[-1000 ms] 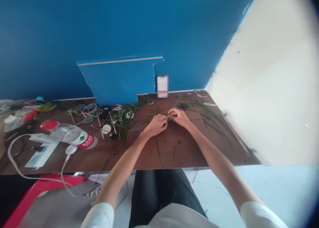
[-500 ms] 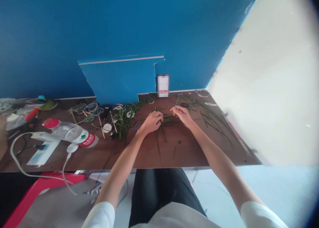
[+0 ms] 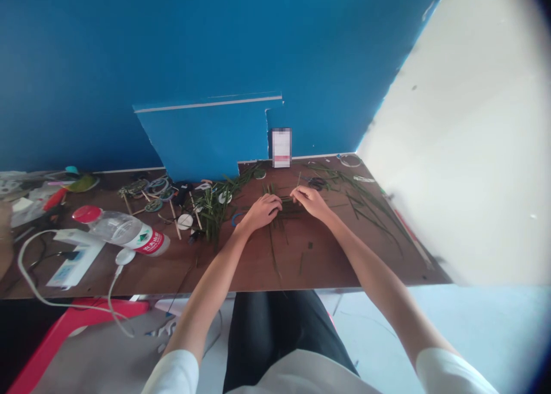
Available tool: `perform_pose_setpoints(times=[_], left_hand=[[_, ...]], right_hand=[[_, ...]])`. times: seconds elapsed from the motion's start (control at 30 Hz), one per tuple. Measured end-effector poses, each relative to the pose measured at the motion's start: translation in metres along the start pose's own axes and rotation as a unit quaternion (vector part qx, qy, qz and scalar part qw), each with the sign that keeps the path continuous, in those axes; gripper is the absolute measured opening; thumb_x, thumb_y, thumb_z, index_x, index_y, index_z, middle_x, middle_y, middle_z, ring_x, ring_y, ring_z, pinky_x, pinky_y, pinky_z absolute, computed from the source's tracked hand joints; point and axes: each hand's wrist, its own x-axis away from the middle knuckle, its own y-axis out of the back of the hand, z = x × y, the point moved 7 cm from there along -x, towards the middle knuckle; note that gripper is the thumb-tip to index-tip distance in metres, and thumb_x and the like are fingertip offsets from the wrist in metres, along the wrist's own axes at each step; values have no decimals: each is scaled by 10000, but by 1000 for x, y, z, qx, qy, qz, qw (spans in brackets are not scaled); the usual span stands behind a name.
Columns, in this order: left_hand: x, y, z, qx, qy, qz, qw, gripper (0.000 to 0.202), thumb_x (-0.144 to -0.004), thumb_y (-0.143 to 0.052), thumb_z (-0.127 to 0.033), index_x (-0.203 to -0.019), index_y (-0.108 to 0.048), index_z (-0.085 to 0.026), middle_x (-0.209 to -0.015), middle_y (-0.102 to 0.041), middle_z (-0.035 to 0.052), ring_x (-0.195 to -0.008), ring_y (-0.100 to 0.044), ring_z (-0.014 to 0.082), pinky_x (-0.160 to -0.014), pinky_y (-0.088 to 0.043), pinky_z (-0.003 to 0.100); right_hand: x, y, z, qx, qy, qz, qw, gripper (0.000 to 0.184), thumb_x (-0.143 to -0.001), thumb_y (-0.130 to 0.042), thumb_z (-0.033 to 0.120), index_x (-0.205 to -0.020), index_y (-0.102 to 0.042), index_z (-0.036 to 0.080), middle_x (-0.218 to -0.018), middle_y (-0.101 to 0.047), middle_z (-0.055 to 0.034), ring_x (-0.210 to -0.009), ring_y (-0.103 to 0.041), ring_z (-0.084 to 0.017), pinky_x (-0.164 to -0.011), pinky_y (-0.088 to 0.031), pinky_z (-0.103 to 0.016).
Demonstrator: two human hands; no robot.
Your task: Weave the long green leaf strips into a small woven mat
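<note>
Looking out from the wearer's head, facing forward and down (catching even the dark trousers (image 3: 279, 336) below), viewing the counter (image 3: 336, 262) from near above, reaching the blue wall (image 3: 206, 38) beyond.

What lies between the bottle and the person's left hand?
In the head view, pale sticks, a white disc, a small dark item, green strips and a blue curved piece lie between the bottle and the left hand.

Crossed green strips (image 3: 271, 189) on brown table (image 3: 344, 262) partly covered by left hand (image 3: 263, 212), fingers curled. Right hand (image 3: 312, 202) held just beside, fingertips bunched over strips; grip can't be made out. Loose strips (image 3: 212, 210) scattered left and right. Red-capped bottle (image 3: 123, 231) laid flat near power strip (image 3: 74, 266).
</note>
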Motion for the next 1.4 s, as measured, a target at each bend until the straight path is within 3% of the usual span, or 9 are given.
perform_pose_setpoints(times=[0.2, 0.6, 0.77, 0.93, 1.2, 1.4], left_hand=[[-1, -3, -1, -1, 4, 9, 1000, 255, -894, -480, -110, -1003, -685, -217, -1144, -612, 60, -1092, -544, 203, -989, -450, 377], [-1, -5, -2, 8, -6, 4, 1000, 258, -878, -474, -80, -963, -678, -215, -1161, -606, 47, -1095, -535, 198, -991, -445, 357], [-2, -4, -5, 0, -3, 14, 1000, 317, -831, -438, -31, -933, -678, -210, -1162, -610, 52, -1097, -532, 207, -981, -448, 375], [-4, 0, -14, -21, 10, 8, 1000, 264, -798, -467, -56, -885, -675, -194, -1160, -613, 62, -1071, -533, 223, -946, -450, 387], [-6, 2, -19, -33, 33, -12, 999, 147, -840, -528, -146, -871, -664, -195, -1115, -623, 62, -1033, -543, 221, -907, -461, 376], [-5, 2, -19, -20, 13, -8, 1000, 180, -831, -533, -120, -875, -681, -212, -1139, -617, 52, -1052, -542, 219, -931, -455, 376]], right_hand=[[2, -6, 6, 19, 21, 31, 999, 342, -959, -415, 479, -887, -615, 211, -767, -658, -20, -709, -591, -163, -699, -449, -288], [4, -12, 3, -17, 6, 67, 998, 319, -919, -496, 480, -837, -626, 201, -705, -643, -17, -686, -604, -173, -664, -455, -288], [4, -7, 9, 49, 40, 35, 997, 345, -919, -506, 481, -765, -645, 205, -744, -660, -21, -747, -604, -184, -737, -440, -305], [3, -3, 4, 46, 34, 6, 998, 289, -883, -565, 467, -843, -681, 205, -780, -680, -23, -739, -606, -181, -715, -442, -295], [2, -3, 3, 87, 61, 18, 994, 322, -899, -565, 499, -861, -681, 201, -844, -701, -28, -802, -627, -202, -748, -433, -300], [4, -8, 5, 212, 117, 37, 970, 376, -949, -497, 518, -814, -649, 202, -813, -663, -54, -798, -587, -206, -736, -407, -302]])
